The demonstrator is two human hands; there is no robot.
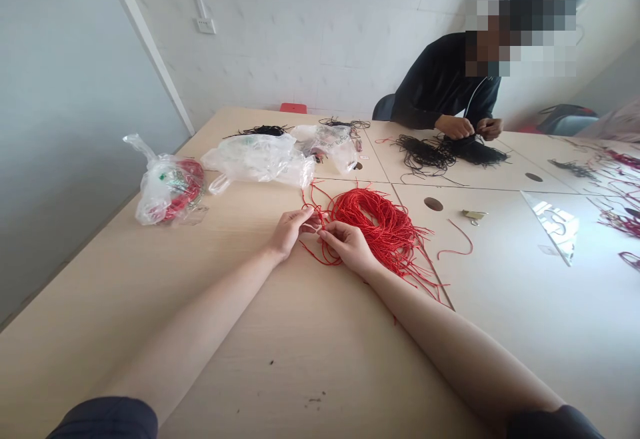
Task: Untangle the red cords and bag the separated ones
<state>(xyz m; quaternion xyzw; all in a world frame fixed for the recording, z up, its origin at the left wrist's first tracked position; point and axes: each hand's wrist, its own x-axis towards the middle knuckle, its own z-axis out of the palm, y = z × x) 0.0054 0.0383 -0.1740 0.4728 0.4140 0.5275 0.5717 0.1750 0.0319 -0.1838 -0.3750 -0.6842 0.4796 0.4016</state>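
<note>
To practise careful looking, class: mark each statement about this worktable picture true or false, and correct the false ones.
1. The left hand and right hand both pinch strands of the red cord bundle. True.
2. The person opposite works on red cord. False: the co-worker's hands are on a pile of black cords.
3. The plastic bag at the far left holds something red. True.
4. The red cord bundle lies inside a bag. False: it lies bare on the table.
</note>
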